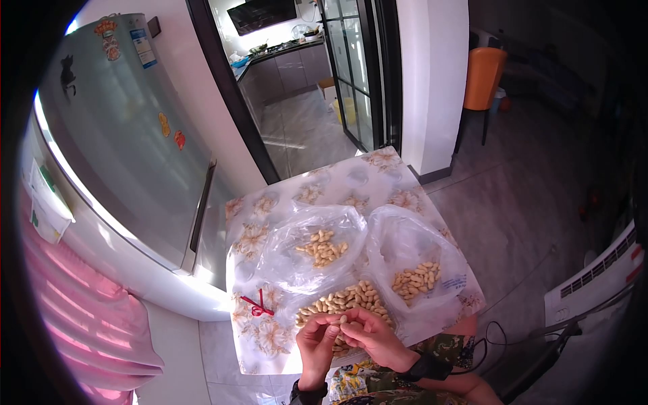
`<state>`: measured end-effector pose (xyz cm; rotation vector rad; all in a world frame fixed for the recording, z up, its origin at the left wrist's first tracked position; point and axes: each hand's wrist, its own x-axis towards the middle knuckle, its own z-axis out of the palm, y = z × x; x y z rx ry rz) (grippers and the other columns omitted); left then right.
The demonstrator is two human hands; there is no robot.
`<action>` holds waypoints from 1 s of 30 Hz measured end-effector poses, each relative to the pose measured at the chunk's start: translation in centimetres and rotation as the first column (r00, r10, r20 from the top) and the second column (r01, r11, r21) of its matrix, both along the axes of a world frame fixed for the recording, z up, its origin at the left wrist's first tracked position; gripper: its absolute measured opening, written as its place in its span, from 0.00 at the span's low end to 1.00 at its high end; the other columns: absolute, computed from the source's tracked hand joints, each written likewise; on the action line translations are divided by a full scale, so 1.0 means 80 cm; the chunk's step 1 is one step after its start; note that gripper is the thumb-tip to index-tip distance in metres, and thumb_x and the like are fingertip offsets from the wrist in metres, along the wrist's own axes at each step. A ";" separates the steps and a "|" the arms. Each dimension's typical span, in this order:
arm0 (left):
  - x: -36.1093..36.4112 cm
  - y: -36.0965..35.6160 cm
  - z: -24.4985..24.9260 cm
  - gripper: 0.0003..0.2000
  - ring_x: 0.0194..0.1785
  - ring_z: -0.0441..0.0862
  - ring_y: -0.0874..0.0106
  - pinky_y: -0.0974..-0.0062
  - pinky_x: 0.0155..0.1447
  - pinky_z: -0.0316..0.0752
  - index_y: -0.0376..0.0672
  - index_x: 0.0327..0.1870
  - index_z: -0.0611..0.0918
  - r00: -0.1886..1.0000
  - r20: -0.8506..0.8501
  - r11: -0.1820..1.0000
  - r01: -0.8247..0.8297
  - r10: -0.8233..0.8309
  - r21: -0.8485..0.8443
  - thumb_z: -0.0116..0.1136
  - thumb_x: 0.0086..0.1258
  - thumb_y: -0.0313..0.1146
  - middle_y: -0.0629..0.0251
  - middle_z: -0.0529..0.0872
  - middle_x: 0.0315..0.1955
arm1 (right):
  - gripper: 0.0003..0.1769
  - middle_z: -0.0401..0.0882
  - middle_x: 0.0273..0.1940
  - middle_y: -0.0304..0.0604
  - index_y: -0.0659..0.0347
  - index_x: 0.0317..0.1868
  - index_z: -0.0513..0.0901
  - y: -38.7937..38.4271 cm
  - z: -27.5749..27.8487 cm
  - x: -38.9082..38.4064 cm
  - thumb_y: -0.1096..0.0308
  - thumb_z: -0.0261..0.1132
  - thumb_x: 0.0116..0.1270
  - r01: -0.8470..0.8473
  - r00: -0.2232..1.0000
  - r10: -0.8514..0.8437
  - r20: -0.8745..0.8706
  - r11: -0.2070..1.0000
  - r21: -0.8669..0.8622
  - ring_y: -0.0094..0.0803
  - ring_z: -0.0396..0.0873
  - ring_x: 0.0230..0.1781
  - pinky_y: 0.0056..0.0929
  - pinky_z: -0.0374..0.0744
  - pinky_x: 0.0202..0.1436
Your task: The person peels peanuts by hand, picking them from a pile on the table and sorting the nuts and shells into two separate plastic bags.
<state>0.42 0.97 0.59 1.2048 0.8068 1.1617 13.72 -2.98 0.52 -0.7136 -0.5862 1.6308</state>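
A peanut (pixel 343 319) with a pale, matt shell is pinched between left hand (pixel 316 345) and right hand (pixel 371 336). Just beyond them, thin clear plastic bags (pixel 297 226) look crinkled and glossy. The tablecloth (pixel 337 182) beneath is smooth, shiny, flower-printed. Far left of the hands, the fridge (pixel 121 148) has a satin grey metallic sheen

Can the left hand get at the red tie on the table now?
Likely yes: the red tie lies uncovered beside the left hand, nothing between, though it holds a peanut.

Left hand (pixel 316 345), right hand (pixel 370 336); fingertips pinched together
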 end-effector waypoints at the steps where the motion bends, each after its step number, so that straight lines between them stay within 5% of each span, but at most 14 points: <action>1: 0.000 0.000 -0.001 0.05 0.42 0.80 0.77 0.80 0.49 0.75 0.34 0.43 0.82 1.000 0.000 1.000 -0.001 0.001 0.000 0.60 0.68 0.22 0.65 0.84 0.39 | 0.10 0.73 0.35 0.32 0.61 0.51 0.75 0.000 0.003 0.000 0.69 0.59 0.73 0.010 0.999 -0.010 0.041 1.000 0.000 0.17 0.68 0.30 0.17 0.66 0.32; 7: -0.004 -0.002 -0.001 0.07 0.43 0.81 0.76 0.78 0.51 0.76 0.34 0.41 0.81 1.000 0.016 0.999 -0.017 0.018 -0.040 0.61 0.63 0.16 0.64 0.84 0.39 | 0.08 0.73 0.32 0.32 0.62 0.48 0.76 -0.003 0.008 0.003 0.68 0.60 0.72 0.079 0.990 -0.077 0.117 0.997 -0.012 0.17 0.67 0.27 0.17 0.65 0.29; 18: -0.007 -0.001 -0.011 0.06 0.40 0.78 0.79 0.80 0.49 0.73 0.36 0.39 0.80 1.000 0.031 0.999 0.005 -0.004 -0.043 0.64 0.67 0.27 0.67 0.83 0.36 | 0.06 0.74 0.31 0.33 0.63 0.44 0.76 -0.002 0.005 0.005 0.71 0.62 0.71 0.073 0.978 -0.079 0.195 0.997 0.039 0.17 0.68 0.26 0.17 0.67 0.29; 30: -0.010 -0.003 -0.012 0.07 0.40 0.79 0.80 0.82 0.49 0.73 0.36 0.42 0.80 0.999 0.025 0.999 0.031 -0.030 -0.040 0.63 0.67 0.26 0.67 0.84 0.37 | 0.06 0.75 0.30 0.34 0.61 0.38 0.75 -0.003 -0.001 0.005 0.68 0.61 0.72 0.061 0.970 -0.069 0.232 0.997 0.038 0.17 0.68 0.25 0.17 0.67 0.29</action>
